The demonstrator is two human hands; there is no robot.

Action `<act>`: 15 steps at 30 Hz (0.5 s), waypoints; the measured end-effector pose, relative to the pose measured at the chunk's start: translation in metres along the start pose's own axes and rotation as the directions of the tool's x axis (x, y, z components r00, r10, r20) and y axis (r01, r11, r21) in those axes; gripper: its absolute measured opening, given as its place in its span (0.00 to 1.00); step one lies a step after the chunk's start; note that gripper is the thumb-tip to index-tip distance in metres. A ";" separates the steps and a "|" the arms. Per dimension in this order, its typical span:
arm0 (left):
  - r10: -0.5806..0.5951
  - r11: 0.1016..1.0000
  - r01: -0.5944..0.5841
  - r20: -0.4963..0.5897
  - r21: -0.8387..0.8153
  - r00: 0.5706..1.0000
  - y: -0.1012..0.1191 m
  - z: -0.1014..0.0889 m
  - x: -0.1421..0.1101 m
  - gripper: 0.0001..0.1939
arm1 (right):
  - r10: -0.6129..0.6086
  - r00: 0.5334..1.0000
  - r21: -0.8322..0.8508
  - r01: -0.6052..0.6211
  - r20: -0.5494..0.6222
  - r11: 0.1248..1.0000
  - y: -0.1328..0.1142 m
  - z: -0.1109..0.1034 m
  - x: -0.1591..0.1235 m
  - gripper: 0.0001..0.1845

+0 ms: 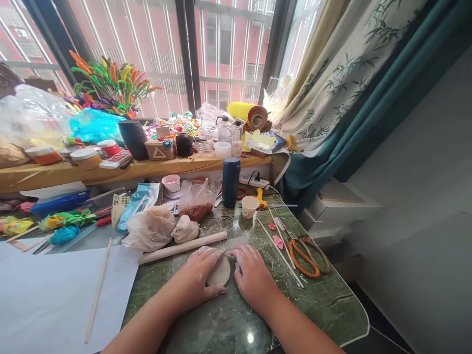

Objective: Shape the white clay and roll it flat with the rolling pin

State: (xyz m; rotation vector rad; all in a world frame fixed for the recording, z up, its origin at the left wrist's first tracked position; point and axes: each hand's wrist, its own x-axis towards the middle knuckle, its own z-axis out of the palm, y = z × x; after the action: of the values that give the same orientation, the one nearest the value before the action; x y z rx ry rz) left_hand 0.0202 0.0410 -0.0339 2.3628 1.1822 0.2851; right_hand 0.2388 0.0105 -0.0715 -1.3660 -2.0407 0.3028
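Note:
A round, flat pale clay disc [220,272] lies on the dark green marbled tabletop. My left hand [197,275] curves around its left side, fingers over the top edge and thumb near the bottom. Just right of the disc, my right hand [254,275] rests with loosely bent fingers and the thumb a little apart, holding nothing I can see. Both hands carry whitish residue. Beyond them lies a pale rolling pin [184,247], with a lump of white clay [185,229] behind it.
Large orange-handled scissors [304,258] and thin wooden sticks [282,253] lie to the right. A paper cup [250,206] and dark blue bottle [230,183] stand behind. White paper [55,295] covers the left side; plastic bags [149,228] and a cluttered ledge [206,163] are farther back.

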 end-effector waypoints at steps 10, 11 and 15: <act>0.065 0.990 -0.069 0.034 0.124 0.997 0.022 -0.018 0.011 0.39 | 0.068 0.996 -0.095 -0.063 0.058 0.994 0.000 -0.001 0.004 0.17; 0.050 0.989 -0.057 0.050 0.139 0.997 0.024 -0.021 0.011 0.37 | 0.069 0.996 -0.091 -0.064 0.055 0.994 0.000 -0.001 0.004 0.17; -0.056 0.985 0.035 0.122 0.172 0.991 0.031 -0.032 0.011 0.35 | 0.077 0.996 -0.071 -0.074 0.046 0.995 0.000 -0.001 0.005 0.16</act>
State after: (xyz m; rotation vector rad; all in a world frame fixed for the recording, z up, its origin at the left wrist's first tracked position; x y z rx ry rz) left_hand 0.0366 0.0444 0.0087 2.4534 1.2411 0.0195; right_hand 0.2388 0.0146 -0.0687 -1.4937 -2.0595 0.3036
